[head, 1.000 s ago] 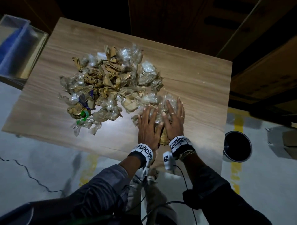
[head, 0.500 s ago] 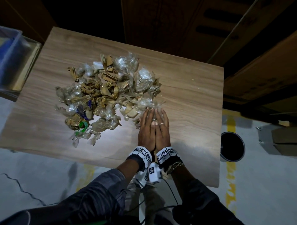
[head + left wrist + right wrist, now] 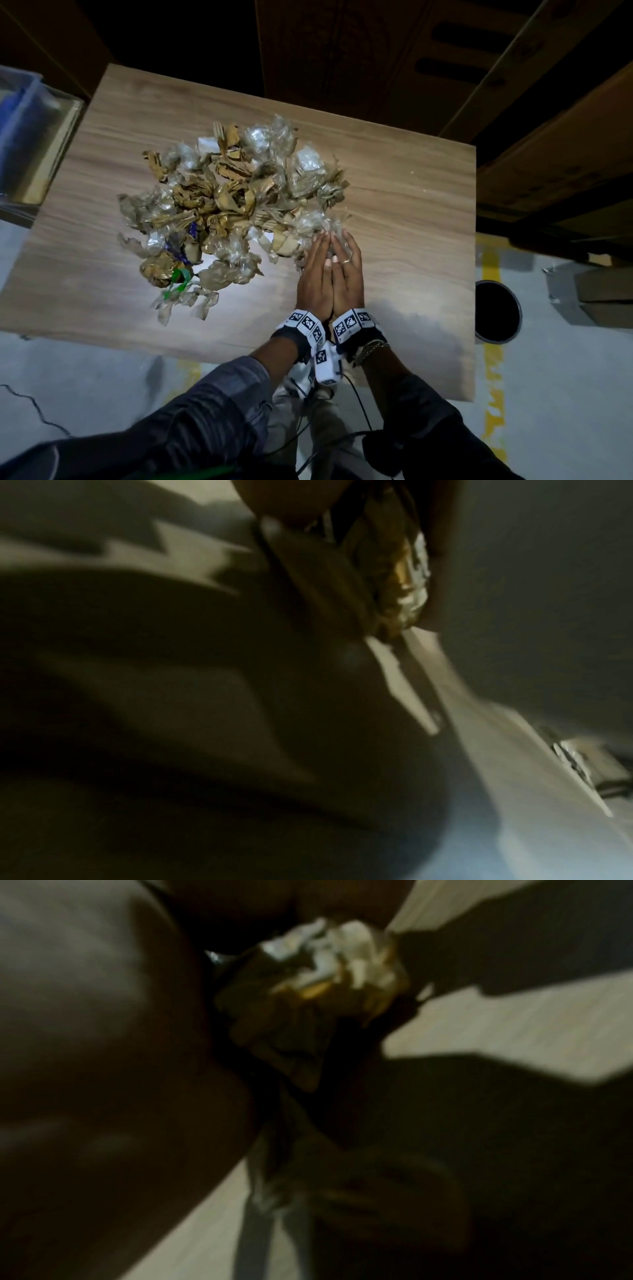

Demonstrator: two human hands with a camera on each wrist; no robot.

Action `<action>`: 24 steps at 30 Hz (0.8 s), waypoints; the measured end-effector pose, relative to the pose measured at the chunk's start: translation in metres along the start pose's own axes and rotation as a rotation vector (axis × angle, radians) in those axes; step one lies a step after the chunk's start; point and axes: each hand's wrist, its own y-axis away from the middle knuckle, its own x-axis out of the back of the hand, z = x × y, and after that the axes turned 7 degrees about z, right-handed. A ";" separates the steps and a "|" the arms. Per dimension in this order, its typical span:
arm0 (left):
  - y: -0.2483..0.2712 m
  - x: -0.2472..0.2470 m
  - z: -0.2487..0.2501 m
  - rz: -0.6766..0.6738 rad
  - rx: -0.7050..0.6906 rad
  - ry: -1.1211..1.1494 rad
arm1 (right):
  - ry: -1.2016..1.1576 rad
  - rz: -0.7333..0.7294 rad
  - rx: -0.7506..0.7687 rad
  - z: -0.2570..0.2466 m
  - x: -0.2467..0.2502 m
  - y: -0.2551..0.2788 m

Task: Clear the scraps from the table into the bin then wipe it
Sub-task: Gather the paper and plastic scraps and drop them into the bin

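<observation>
A heap of crumpled brown paper and clear plastic scraps (image 3: 222, 205) lies on the wooden table (image 3: 411, 205). At the heap's right near edge my left hand (image 3: 315, 270) and right hand (image 3: 347, 270) stand palm to palm, fingers straight, pressing a small bundle of scraps (image 3: 330, 228) between them. The left wrist view shows the bundle (image 3: 400, 588) squeezed between dark palms. In the right wrist view the same bundle (image 3: 329, 969) pokes out past the palms. A round black bin (image 3: 496, 311) stands on the floor just off the table's right edge.
A clear and blue plastic container (image 3: 24, 137) sits off the table's left side. Cardboard boxes (image 3: 599, 294) lie on the floor right of the bin. A thin cable (image 3: 34, 407) runs over the grey floor at the lower left. Dark wooden furniture stands behind the table.
My hands were spread flat on the scraps at the heap's edge, then came together side by side. They now stand palm to palm with scraps between them.
</observation>
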 end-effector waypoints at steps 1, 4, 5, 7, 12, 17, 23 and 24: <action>-0.001 0.002 0.001 0.002 0.007 0.008 | -0.005 0.003 -0.017 -0.002 -0.002 0.001; -0.001 0.006 0.004 -0.002 0.004 0.010 | 0.013 0.028 -0.034 -0.009 -0.003 0.003; -0.001 0.007 0.006 -0.003 -0.002 0.013 | 0.018 0.036 -0.015 -0.008 -0.003 0.003; 0.001 0.008 0.012 0.001 -0.015 0.023 | 0.029 0.043 0.008 -0.012 0.001 0.004; 0.005 0.006 0.046 0.018 -0.071 0.051 | -0.049 0.072 -0.009 -0.051 0.019 0.007; 0.012 -0.003 0.087 -0.025 -0.153 0.071 | -0.048 0.128 0.027 -0.085 0.054 0.013; 0.020 -0.016 0.126 -0.062 -0.246 0.109 | -0.073 0.191 0.105 -0.112 0.089 0.017; 0.021 -0.019 0.131 -0.074 -0.258 0.107 | -0.073 0.209 0.113 -0.116 0.095 0.018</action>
